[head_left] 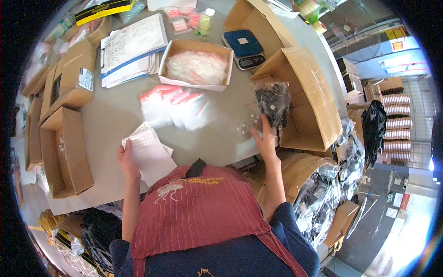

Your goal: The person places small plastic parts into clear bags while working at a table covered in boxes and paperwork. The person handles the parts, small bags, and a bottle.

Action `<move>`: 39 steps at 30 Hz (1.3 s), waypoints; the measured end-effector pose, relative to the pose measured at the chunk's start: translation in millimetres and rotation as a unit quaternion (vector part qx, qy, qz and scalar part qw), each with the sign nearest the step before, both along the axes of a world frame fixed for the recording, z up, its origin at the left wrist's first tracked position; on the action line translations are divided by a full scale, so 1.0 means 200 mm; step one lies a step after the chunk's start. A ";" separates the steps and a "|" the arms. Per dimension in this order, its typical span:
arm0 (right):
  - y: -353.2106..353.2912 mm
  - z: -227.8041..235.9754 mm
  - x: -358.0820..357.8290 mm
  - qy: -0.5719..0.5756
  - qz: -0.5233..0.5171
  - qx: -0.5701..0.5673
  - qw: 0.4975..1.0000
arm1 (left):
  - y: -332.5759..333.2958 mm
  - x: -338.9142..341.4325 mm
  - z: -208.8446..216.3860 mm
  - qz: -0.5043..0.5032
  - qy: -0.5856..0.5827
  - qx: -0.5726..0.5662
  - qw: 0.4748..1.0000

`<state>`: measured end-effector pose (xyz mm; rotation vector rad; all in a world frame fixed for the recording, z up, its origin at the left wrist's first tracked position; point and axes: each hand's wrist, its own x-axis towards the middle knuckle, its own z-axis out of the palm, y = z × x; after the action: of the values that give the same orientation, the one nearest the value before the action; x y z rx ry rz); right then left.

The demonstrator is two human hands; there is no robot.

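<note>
Right now, holding white paper sheets (157, 164) by the left end, with thumb and fingers of the left hand (128, 159) pinched on them. Can see rows of tiny marks on the top sheet. Keeping the sheets at the near side of the grey table (104, 150), a bit left of the middle. Spreading the fingers of the right hand (264, 138) apart, just on the near side of a clear bag (273, 99) with something black in it. Cannot tell if touching the bag or not. Can see small white dots (243, 128) just left of those fingers, and a big brown box (318, 99) just right of the bag.

Farther in, between the hands, can spot a messy pile of clear little bags with red tops (177, 111). Just past that, can find a white box (217, 87) with more clear bags in it. Far right of that box, can see a blue scale (243, 42); far left, a clipboard with papers (134, 44). Past the box, can see a small bottle with a white cap (204, 24). Over on the left, can see an open brown box (69, 157).
</note>
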<state>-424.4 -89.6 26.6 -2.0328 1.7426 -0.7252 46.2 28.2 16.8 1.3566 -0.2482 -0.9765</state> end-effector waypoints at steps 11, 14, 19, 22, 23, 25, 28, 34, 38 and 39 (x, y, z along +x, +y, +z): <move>0.05 -0.08 0.15 0.080 -0.001 -0.170 0.982 | 0.00 -0.03 0.06 0.014 -0.010 -0.002 1.000; -0.05 -0.08 0.13 0.071 0.008 -0.203 0.977 | -0.01 -0.04 0.09 0.015 0.001 -0.007 1.000; -0.28 0.16 0.33 -0.147 -0.026 -0.214 0.965 | 0.01 -0.05 0.13 0.005 -0.004 0.004 1.000; -0.48 0.38 0.56 -0.179 0.012 -0.273 0.945 | 0.02 -0.02 0.07 0.013 0.002 -0.001 1.000; -0.56 0.41 0.62 -0.174 0.033 -0.297 0.938 | 0.03 0.00 0.06 -0.013 0.003 0.005 1.000; -0.70 0.40 0.72 -0.147 0.085 -0.260 0.950 | 0.04 0.01 0.10 -0.021 0.002 0.009 1.000; -0.87 0.24 0.78 0.005 0.156 -0.164 0.974 | 0.01 -0.05 0.21 -0.046 -0.015 -0.005 0.999; -0.38 0.42 1.13 -0.132 0.301 -0.151 0.932 | 0.10 -0.11 0.30 -0.004 -0.041 -0.044 0.998; -0.09 0.52 1.28 -0.149 0.414 -0.131 0.888 | 0.05 -0.19 0.34 -0.066 -0.134 -0.012 0.989; -0.05 0.53 1.29 -0.140 0.424 -0.120 0.887 | 0.02 -0.22 0.38 -0.084 -0.157 -0.016 0.984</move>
<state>-165.8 -100.0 132.0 -2.3880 0.5003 -0.8759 1.6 32.2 92.8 1.4743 -0.6239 -0.8897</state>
